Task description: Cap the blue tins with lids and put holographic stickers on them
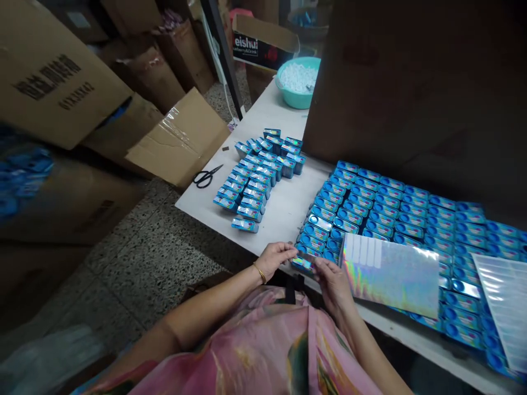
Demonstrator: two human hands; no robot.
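Note:
At the table's front edge, my left hand (pixel 273 260) and my right hand (pixel 332 278) are both closed in a pinch. A thin, narrow strip (pixel 305 256), which looks like a sticker, spans between their fingertips. Just below the strip is a small blue pack (pixel 302 264) at the front corner of the packed rows. Right of my right hand lies a shiny holographic sticker sheet (pixel 395 277), with pale strip-shaped gaps near its upper left. It rests on rows of blue packs (pixel 387 210) with round blue tops.
Stacked blue packs (pixel 253 186) stand on the white table (pixel 284 211) to the left, with black scissors (pixel 207 176) near the left edge. Another sheet (pixel 506 302) lies far right. A turquoise basin (pixel 297 99) holds small white pieces. Cardboard boxes (pixel 181 137) crowd the left side.

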